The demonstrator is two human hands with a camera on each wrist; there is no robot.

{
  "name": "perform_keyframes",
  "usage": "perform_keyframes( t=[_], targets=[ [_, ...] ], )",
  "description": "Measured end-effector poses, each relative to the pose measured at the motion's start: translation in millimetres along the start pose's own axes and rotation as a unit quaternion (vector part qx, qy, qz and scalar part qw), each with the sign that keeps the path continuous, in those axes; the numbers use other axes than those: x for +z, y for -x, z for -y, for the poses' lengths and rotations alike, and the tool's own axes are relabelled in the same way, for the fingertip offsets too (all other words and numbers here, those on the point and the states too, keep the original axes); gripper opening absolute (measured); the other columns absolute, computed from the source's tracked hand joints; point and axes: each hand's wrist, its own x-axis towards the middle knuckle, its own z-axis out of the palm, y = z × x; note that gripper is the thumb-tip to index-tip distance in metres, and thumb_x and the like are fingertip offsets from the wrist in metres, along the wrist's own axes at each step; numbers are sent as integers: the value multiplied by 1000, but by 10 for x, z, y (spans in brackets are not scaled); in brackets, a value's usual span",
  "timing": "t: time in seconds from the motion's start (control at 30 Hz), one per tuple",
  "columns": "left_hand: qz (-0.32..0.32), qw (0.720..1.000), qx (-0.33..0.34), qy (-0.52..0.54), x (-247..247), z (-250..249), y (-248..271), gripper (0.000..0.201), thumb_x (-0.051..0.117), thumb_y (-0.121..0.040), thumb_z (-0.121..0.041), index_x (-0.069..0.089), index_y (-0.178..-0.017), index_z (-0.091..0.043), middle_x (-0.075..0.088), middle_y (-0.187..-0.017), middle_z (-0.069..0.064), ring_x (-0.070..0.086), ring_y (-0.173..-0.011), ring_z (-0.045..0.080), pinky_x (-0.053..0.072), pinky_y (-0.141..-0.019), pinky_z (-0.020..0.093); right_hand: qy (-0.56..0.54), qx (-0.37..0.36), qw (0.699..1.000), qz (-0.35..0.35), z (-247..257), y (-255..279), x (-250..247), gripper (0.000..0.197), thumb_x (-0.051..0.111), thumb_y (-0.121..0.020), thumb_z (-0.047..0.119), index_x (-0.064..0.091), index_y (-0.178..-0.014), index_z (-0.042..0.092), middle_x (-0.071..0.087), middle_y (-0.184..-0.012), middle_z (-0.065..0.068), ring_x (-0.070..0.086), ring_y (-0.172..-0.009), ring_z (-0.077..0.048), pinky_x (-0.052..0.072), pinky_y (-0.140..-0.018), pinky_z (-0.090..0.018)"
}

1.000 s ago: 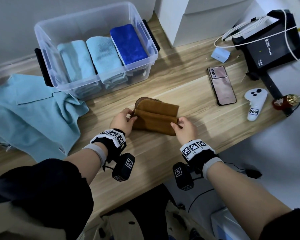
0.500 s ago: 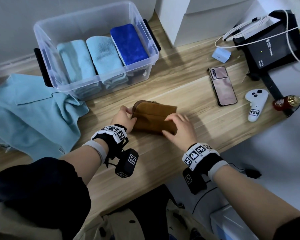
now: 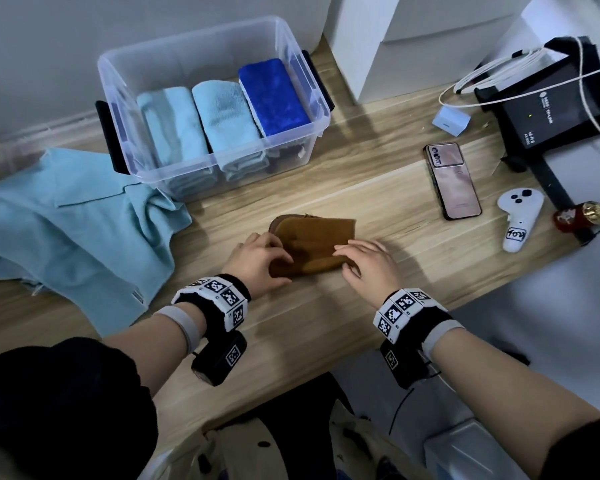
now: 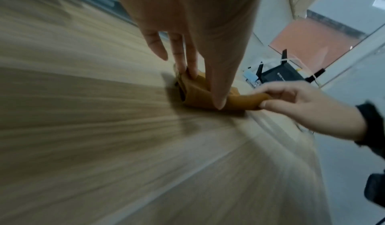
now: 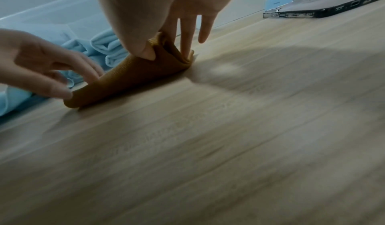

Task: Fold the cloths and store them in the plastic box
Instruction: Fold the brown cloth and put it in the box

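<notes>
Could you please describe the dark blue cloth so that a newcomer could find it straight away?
Find the clear plastic box at the back of the wooden table. Three folded cloths sit inside; the dark blue cloth is rightmost, the only one not pale blue.

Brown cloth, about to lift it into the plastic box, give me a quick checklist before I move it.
1. Left hand pinches brown cloth: ok.
2. Right hand pinches its other end: ok.
3. Fold neat, edges aligned: not ok, layers gape in the right wrist view.
4. Free slot in plastic box beside blue cloth: not ok, three rolls span it.
5. Path over table to box: ok.
</notes>
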Motion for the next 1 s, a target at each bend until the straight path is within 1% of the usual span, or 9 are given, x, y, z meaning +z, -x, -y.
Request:
perform_keyframes(
  t=[0.13, 0.23, 0.3, 0.4, 0.5, 0.63, 0.73, 0.87, 1.0],
  targets=[
    [-6, 999, 2, -52, 64, -14, -11, 35, 63, -79, -39, 60, -114, -34, 42, -130, -7, 34, -123, 17, 31, -98, 36, -39, 37, 998, 13, 39, -12, -75, 24, 55, -87, 19, 65, -109, 17, 67, -116, 2, 55, -116, -19, 30, -103, -28],
    [-68, 998, -2, -11, 52, -44, -7, 26, 58, -82, -37, 63, -107, -30, 48, -127, -8, 36, -123, 17, 29, -95, 36, -101, 103, 989, 16, 48, -35, -136, 22, 54, -89, 24, 62, -108, 19, 69, -99, -4, 60, -96, -23, 43, -79, -28],
    [-101, 994, -10, 36, 11, -71, -13, 27, 51, -84, -37, 59, -107, -25, 54, -120, -6, 41, -118, 19, 29, -93, 35, -133, 136, 982, 3, 25, -51, -145, 19, 53, -90, 31, 59, -105, 20, 69, -91, -5, 63, -84, -24, 50, -72, -32],
    [-97, 988, -50, 108, -54, -130, -39, 26, 44, -92, -33, 51, -113, -19, 55, -96, 2, 49, -97, 22, 33, -89, 34, -143, 163, 976, 0, 30, -63, -132, 21, 48, -93, 36, 56, -102, 20, 70, -90, -6, 64, -82, -25, 52, -72, -37],
    [-96, 977, -100, 161, -45, -140, -125, 24, 43, -95, -36, 46, -113, -19, 54, -81, 2, 57, -84, 30, 38, -77, 33, -145, 199, 969, -1, 54, -86, -105, 26, 45, -94, 37, 55, -104, 15, 68, -96, -10, 64, -88, -27, 52, -74, -36],
    [-88, 966, -149, 191, 17, -92, -240, 28, 48, -93, -32, 40, -118, -24, 60, -81, 6, 59, -82, 32, 39, -70, 32, -141, 258, 956, -8, 61, -186, -73, 31, 46, -94, 38, 54, -104, 11, 67, -98, -10, 61, -93, -29, 48, -76, -36],
    [-63, 967, -157, 188, 19, -67, -295, 42, 55, -89, -23, 36, -126, -26, 64, -83, 7, 61, -82, 31, 45, -74, 34, -143, 295, 945, -6, 40, -265, -51, 33, 46, -93, 41, 54, -105, 11, 66, -104, -9, 60, -99, -28, 47, -80, -35],
    [-44, 968, -180, 170, -11, -39, -353, 42, 55, -88, -22, 35, -125, -27, 59, -80, 1, 62, -87, 33, 48, -85, 38, -116, 307, 945, 3, -5, -341, -58, 32, 49, -92, 42, 55, -104, 13, 65, -105, -6, 60, -97, -25, 43, -74, -30],
    [-33, 971, -195, 136, -47, -64, -364, 42, 55, -86, -24, 36, -123, -23, 60, -78, -1, 63, -87, 30, 48, -84, 38, -96, 323, 942, 9, -44, -389, -71, 30, 55, -88, 44, 56, -97, 15, 65, -99, -4, 59, -90, -23, 40, -69, -27]
  ],
)
